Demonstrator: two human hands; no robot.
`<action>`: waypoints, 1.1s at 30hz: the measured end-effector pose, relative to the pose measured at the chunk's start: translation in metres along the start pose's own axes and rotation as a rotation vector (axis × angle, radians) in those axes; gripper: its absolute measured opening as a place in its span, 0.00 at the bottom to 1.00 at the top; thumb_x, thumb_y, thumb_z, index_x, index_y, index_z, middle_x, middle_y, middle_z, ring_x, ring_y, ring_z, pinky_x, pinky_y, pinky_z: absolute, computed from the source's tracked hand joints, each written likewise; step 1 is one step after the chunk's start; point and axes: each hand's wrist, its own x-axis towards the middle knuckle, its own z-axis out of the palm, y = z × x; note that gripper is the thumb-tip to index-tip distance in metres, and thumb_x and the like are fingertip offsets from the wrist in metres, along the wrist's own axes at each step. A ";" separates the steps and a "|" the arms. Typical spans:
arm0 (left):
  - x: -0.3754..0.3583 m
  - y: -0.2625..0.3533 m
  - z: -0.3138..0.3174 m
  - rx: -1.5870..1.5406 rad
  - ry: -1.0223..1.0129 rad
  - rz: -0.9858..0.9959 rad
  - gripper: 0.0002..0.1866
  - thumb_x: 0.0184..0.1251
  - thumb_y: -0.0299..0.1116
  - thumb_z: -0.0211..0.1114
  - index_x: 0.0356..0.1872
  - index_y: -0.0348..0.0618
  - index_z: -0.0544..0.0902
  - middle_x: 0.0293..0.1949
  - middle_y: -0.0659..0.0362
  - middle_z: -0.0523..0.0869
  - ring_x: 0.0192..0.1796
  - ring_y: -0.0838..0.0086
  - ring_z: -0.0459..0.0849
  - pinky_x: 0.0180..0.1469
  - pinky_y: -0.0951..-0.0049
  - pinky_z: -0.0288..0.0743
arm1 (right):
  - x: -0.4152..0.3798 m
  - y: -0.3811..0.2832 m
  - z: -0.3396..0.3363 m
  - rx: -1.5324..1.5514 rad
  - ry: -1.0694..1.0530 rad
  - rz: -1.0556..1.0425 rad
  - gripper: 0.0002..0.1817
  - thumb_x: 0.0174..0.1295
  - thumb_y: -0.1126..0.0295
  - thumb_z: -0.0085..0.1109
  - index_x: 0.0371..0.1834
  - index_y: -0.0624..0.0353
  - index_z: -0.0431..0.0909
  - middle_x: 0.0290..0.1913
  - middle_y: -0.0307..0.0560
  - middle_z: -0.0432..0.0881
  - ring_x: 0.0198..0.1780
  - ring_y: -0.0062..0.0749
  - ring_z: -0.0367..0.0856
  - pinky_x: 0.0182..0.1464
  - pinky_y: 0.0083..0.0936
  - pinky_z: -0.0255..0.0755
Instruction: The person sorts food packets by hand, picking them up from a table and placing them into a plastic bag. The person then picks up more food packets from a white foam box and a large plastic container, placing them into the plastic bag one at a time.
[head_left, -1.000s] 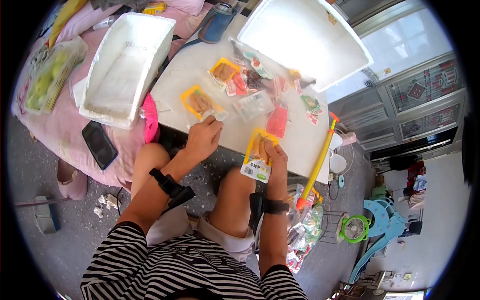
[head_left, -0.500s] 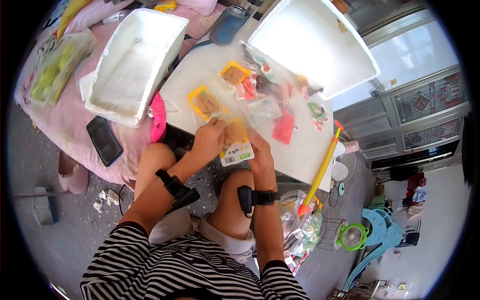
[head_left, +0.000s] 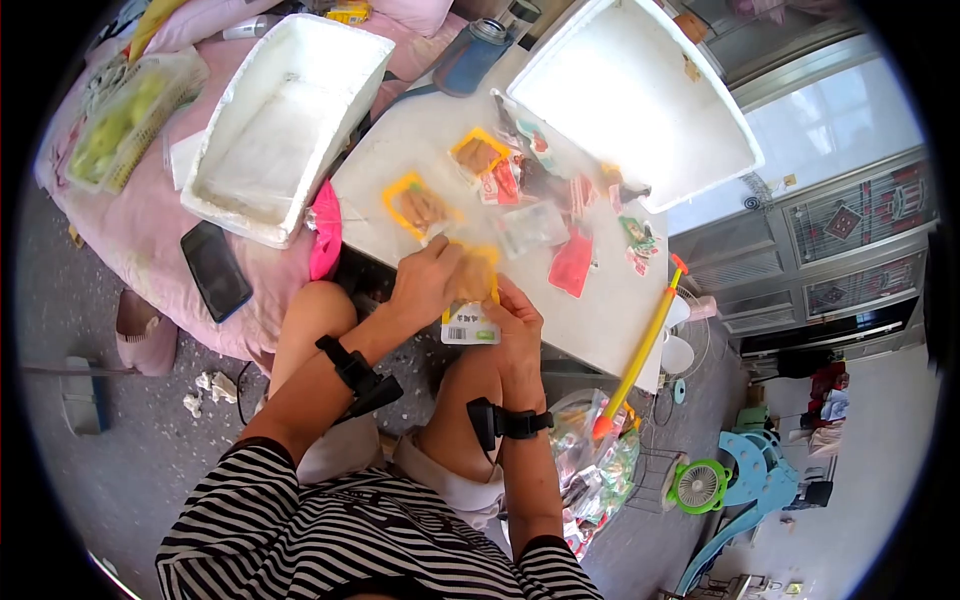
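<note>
A yellow-edged food packet point(head_left: 472, 283) with a white barcode label at its lower end hangs between my hands, over the near edge of the white table point(head_left: 385, 150). My left hand point(head_left: 430, 280) pinches its upper left side, fingers closed. On the right edge, near the label, my right hand point(head_left: 517, 315) grips it with thumb and fingers. Just beyond lies a similar yellow-edged packet point(head_left: 418, 204), and another yellow-edged packet point(head_left: 479, 153) is farther back. A clear plastic packet point(head_left: 532, 228) and a red packet point(head_left: 571, 262) lie to the right.
White foam boxes stand left point(head_left: 290, 125) and far right point(head_left: 640, 95). A phone point(head_left: 215, 270) lies on the pink bedding. A yellow tube with orange ends point(head_left: 640, 350) leans at the table's right edge, above a bag of packets point(head_left: 595, 460). A water bottle point(head_left: 472, 58) is at the back.
My right hand has shifted from the packet's upper right side down toward its label, its fingers now over the edge. My left hand stays at the upper left. The view has shifted slightly.
</note>
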 end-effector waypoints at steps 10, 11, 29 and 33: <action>0.004 0.004 -0.019 0.034 -0.017 0.097 0.12 0.54 0.21 0.62 0.42 0.39 0.80 0.32 0.53 0.77 0.30 0.55 0.80 0.29 0.60 0.74 | 0.041 -0.026 0.012 -0.156 -0.225 0.075 0.18 0.57 0.84 0.59 0.53 0.70 0.77 0.46 0.49 0.84 0.43 0.28 0.83 0.49 0.23 0.77; 0.003 0.003 -0.017 0.015 -0.015 0.098 0.12 0.54 0.20 0.62 0.41 0.38 0.80 0.32 0.52 0.77 0.31 0.54 0.80 0.29 0.60 0.74 | 0.050 -0.018 0.019 -0.222 -0.199 0.027 0.15 0.58 0.83 0.59 0.50 0.70 0.78 0.45 0.48 0.84 0.42 0.27 0.83 0.49 0.23 0.77; 0.006 0.004 -0.026 -0.040 0.038 0.014 0.10 0.54 0.19 0.61 0.39 0.39 0.81 0.29 0.51 0.76 0.27 0.54 0.79 0.28 0.60 0.72 | 0.045 0.014 0.069 -0.183 -0.004 0.060 0.05 0.62 0.79 0.55 0.33 0.67 0.81 0.29 0.44 0.83 0.26 0.22 0.80 0.25 0.19 0.76; 0.005 -0.009 -0.022 -0.128 0.080 -0.052 0.11 0.54 0.19 0.60 0.39 0.39 0.81 0.29 0.51 0.76 0.26 0.53 0.79 0.27 0.60 0.71 | 0.057 0.002 0.084 -0.575 -0.170 0.125 0.06 0.62 0.75 0.57 0.30 0.65 0.81 0.24 0.43 0.82 0.21 0.21 0.77 0.20 0.18 0.70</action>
